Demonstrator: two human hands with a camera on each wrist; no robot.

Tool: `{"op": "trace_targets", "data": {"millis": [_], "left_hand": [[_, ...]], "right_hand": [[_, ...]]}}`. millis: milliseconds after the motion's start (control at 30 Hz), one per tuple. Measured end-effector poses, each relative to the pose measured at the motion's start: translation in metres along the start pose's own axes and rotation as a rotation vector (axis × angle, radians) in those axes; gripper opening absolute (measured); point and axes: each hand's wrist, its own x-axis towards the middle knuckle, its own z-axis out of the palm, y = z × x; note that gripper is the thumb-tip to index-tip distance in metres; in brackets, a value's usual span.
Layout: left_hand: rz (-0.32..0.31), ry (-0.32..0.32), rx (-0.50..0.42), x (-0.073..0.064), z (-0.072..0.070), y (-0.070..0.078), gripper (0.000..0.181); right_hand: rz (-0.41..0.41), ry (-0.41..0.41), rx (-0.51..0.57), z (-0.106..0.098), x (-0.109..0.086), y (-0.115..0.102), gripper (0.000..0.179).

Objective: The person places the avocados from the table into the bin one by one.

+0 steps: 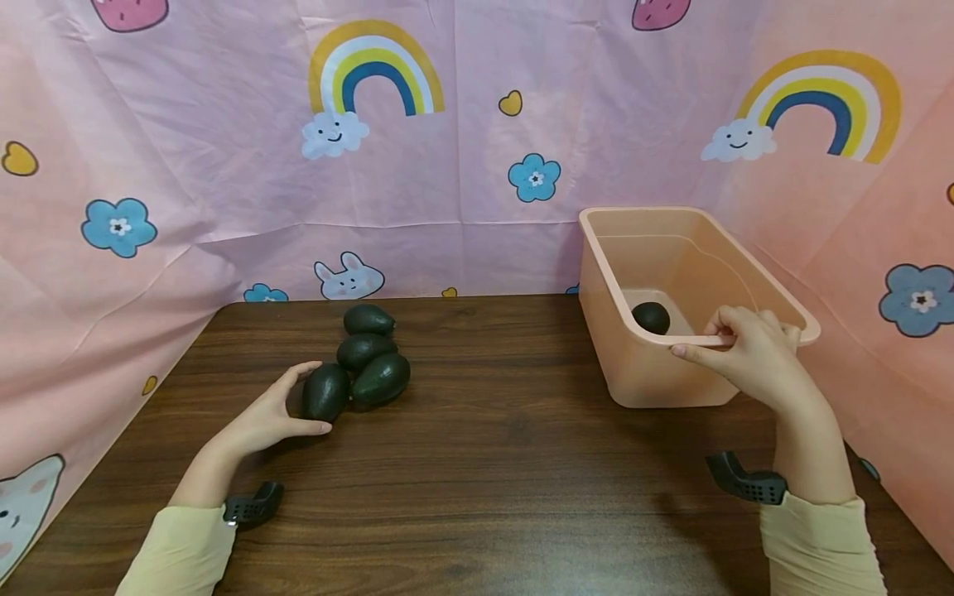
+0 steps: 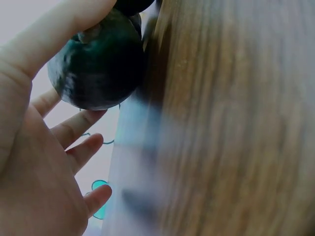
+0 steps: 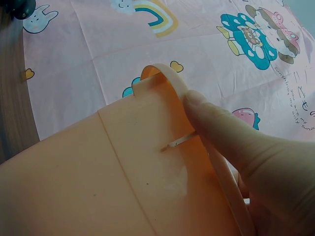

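Thumb and index finger of my left hand (image 1: 270,420) span a dark green avocado (image 1: 326,393) at the near left of a small cluster. In the left wrist view, the thumb lies over that avocado (image 2: 101,64), index finger behind it, other fingers spread apart. Touching or close beside it are more avocados (image 1: 381,380), lined up toward the back. On the right, my right hand (image 1: 762,358) pinches the near rim of a peach-coloured plastic bin (image 1: 663,377), thumb outside and fingers over the inner side. One avocado (image 1: 651,318) lies on the bin's floor.
A dark wood-grain table (image 1: 507,480) carries everything. Behind it and along both sides hangs a pink cloth (image 1: 462,165) printed with rainbows, flowers and hearts. The bin stands near the table's back right, close to the cloth. Each wrist wears a black strap mount (image 1: 253,505).
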Motion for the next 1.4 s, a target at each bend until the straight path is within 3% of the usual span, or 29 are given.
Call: {"op": "trace_targets", "data": {"millis": [400, 800, 1400], "left_hand": [[-0.026, 0.027, 0.005, 0.001, 0.002, 0.002, 0.097], [-0.064, 0.065, 0.117, 0.0, 0.001, 0.005, 0.098], [0.036, 0.239, 0.179, 0.002, 0.001, 0.013, 0.092]], "right_hand": [[-0.014, 0.015, -0.003, 0.0, 0.001, 0.0, 0.038], [-0.008, 0.006, -0.004, -0.001, 0.0, -0.001, 0.038], [-0.012, 0.007, 0.003, 0.0, -0.001, -0.001, 0.037]]}}
